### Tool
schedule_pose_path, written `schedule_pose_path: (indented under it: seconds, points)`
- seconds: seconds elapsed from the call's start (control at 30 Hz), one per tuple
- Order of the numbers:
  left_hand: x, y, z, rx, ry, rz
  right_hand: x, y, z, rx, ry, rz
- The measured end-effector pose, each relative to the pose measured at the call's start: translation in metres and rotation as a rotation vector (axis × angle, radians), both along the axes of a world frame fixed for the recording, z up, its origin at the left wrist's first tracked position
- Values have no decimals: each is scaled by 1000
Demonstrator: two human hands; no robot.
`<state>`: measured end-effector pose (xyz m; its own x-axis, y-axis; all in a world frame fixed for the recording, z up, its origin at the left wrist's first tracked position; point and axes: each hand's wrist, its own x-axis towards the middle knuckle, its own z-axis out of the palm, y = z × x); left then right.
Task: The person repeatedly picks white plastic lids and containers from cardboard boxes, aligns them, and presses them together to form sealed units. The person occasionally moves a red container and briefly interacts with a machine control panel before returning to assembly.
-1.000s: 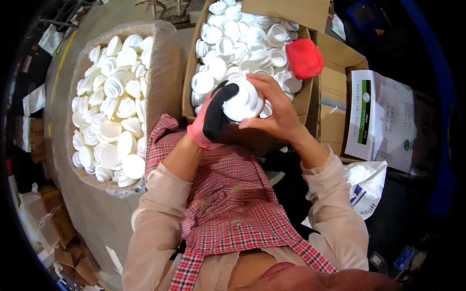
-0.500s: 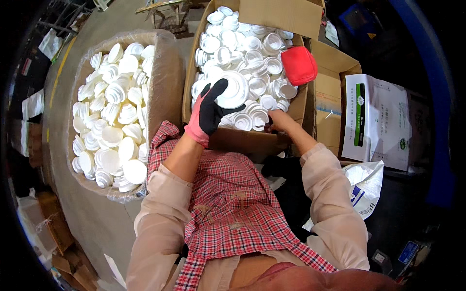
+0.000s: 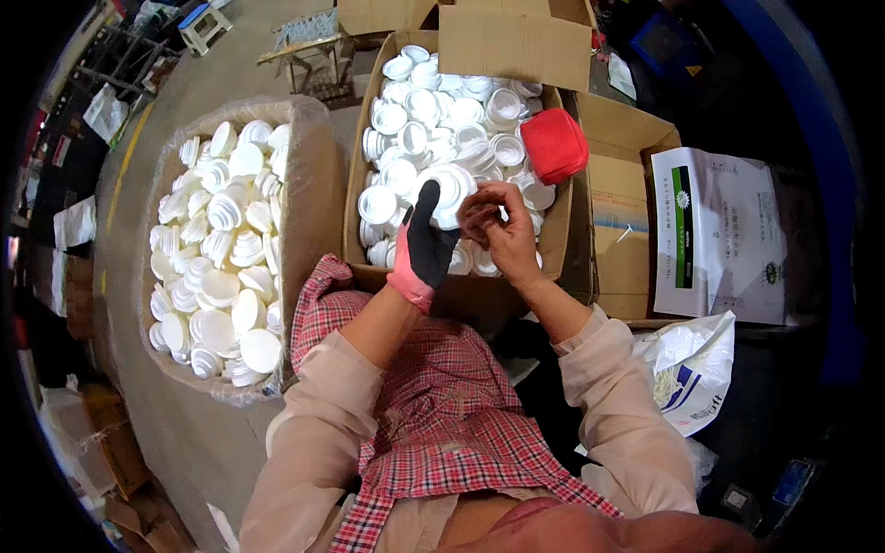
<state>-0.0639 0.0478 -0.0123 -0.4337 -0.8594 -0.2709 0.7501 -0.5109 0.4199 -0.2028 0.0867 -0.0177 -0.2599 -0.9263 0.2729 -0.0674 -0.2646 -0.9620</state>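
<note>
My left hand (image 3: pixel 427 253), in a pink and black glove, grips a round white plastic piece with stepped rings (image 3: pixel 449 187) above the middle carton. Its thumb lies along the piece's left side. My bare right hand (image 3: pixel 513 238) pinches a crumpled reddish-brown cloth (image 3: pixel 477 214) against the right edge of the piece. Part of that edge is hidden behind the cloth. Under both hands, the cardboard carton (image 3: pixel 354 207) is filled with similar white pieces (image 3: pixel 424 106). A red pouch (image 3: pixel 554 147) rests on them at the right side.
On the left stands a plastic-lined carton (image 3: pixel 312 175) heaped with white ringed pieces (image 3: pixel 226 210). To the right are an open cardboard box (image 3: pixel 622 189), a printed white sheet (image 3: pixel 719 235) and a white plastic bag (image 3: pixel 696 373). A stool (image 3: pixel 203 28) stands far left.
My right hand has risen from the carton's near edge to the ringed piece, bringing the cloth against it. My left hand keeps its hold on the piece. The whole view has shifted slightly.
</note>
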Motion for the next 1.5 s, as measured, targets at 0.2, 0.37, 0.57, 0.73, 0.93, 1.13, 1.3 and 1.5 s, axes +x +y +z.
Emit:
schedule_pose_path:
  seconds: [0.2, 0.37, 0.57, 0.73, 0.93, 1.13, 1.3, 1.5]
  points:
    - [-5, 9, 38, -491, -450, -126, -59, -10, 8, 79, -190, 97]
    - [-1, 12, -1, -1008, -1107, -343, -40, -5, 35, -188, 718, 255]
    - [12, 6, -8, -927, -1462, -225, -55, -11, 20, -46, 826, -12]
    - [103, -30, 34, -580, -1532, 329, -120, -9, -3, 241, 994, -36]
    - [254, -42, 10, -399, -1908, 799, -138, -6, -43, 466, 978, 257]
    - [286, -57, -33, -588, -2536, 134, -125, 11, -31, 360, 842, 380]
    - [307, -128, -18, -648, -2638, 116, -131, 52, -26, 582, 749, 370]
    - [404, -142, -26, -299, -2515, 156, -152, 79, -49, 675, 685, 277]
